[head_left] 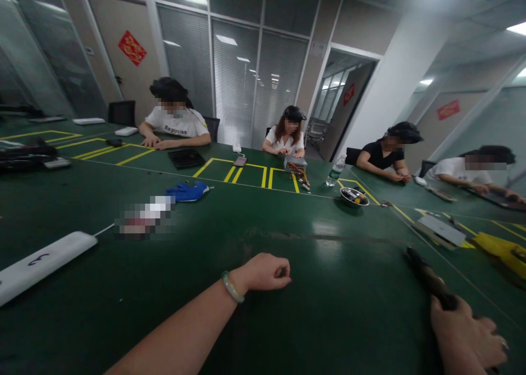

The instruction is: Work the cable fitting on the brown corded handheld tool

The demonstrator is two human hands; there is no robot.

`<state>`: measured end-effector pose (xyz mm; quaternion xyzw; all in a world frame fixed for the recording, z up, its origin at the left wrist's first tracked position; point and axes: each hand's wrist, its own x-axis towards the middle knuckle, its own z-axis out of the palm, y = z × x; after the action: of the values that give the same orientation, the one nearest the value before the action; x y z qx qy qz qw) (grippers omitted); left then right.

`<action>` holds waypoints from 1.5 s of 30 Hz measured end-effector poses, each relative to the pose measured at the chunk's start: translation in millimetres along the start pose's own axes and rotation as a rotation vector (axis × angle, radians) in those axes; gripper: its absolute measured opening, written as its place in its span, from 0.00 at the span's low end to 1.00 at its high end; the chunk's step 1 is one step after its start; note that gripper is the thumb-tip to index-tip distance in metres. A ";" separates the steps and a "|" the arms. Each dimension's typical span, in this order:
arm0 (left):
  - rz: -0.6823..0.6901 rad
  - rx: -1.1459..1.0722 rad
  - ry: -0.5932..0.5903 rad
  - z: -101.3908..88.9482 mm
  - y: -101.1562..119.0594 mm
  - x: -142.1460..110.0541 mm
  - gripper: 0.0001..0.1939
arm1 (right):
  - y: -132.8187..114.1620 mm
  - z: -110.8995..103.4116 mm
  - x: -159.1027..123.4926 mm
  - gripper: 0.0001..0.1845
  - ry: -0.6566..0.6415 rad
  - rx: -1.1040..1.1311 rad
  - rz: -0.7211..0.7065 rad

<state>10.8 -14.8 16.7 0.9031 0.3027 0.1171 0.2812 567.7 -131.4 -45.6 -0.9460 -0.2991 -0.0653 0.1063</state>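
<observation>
Dark tool [430,278] in outstretched right hand [468,334]

Lone head-worn camera, set above near side of green table [349,304], facing forward and down across it. Wearer's left hand [263,272] and right hand [468,334] close to lens, low in view. Seated people [176,124] well beyond, across table; glass wall [236,82] farther back, ceiling [456,13] along top. Wide look: wall uprights [210,63] splay outward.

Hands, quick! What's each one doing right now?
Left hand: loosely closed, nothing visible in it.
Right hand: looks closed on the end of a long, dark, rod-shaped tool, though both are blurred.
</observation>
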 end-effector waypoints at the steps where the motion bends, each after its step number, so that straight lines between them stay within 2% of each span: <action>1: 0.005 -0.002 -0.008 0.1 -0.3 0.9 0.11 | 3.0 3.1 3.5 0.49 0.049 0.029 0.113; 3: 0.017 -0.009 -0.019 0.5 -0.9 3.1 0.12 | 4.9 6.7 6.6 0.51 0.114 0.081 0.238; 7: 0.020 -0.017 -0.017 3.0 -2.7 8.1 0.14 | 0.9 4.7 4.7 0.48 0.174 0.123 0.203; 13: 0.028 0.051 -0.007 10.3 -9.7 13.6 0.17 | -1.9 2.3 2.3 0.39 0.257 0.116 0.187; 19: 0.022 0.056 -0.037 12.2 -12.7 16.7 0.21 | 7.5 16.2 8.8 0.37 0.357 0.100 0.112; 23: 0.017 0.070 -0.019 16.4 -12.9 19.1 0.20 | 13.2 17.5 10.4 0.37 0.333 0.063 0.085; 26: 0.022 0.106 0.003 19.6 -13.5 21.8 0.19 | 2.8 8.5 -1.4 0.37 0.323 0.025 -0.076; 29: 0.016 0.126 0.014 19.7 -11.3 24.3 0.19 | -30.9 -6.2 -27.4 0.36 0.377 0.024 -0.374; 32: 0.041 0.130 -0.023 19.6 -2.8 24.7 0.19 | -88.6 -22.5 -66.0 0.31 0.381 0.099 -0.628; 36: 0.188 0.142 -0.130 26.7 15.6 20.3 0.18 | -189.6 -39.4 -134.3 0.23 0.166 0.281 -0.921; 38: 0.260 0.111 -0.179 31.0 22.1 17.0 0.17 | -241.7 -41.2 -171.0 0.22 0.051 0.351 -1.075; 40: 0.276 0.075 -0.192 32.7 23.9 13.9 0.16 | -288.1 -37.0 -203.8 0.25 -0.028 0.400 -1.228; 43: 0.232 0.038 -0.178 29.8 19.7 10.6 0.15 | -335.6 -25.3 -237.3 0.29 -0.129 0.426 -1.437; 45: 0.206 0.022 -0.167 26.8 15.9 9.2 0.15 | -349.6 -19.1 -246.7 0.29 -0.177 0.432 -1.499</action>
<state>36.0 -31.4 4.5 0.9391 0.1853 0.0663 0.2819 163.4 7.0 -16.6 -0.4520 -0.8712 0.0156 0.1911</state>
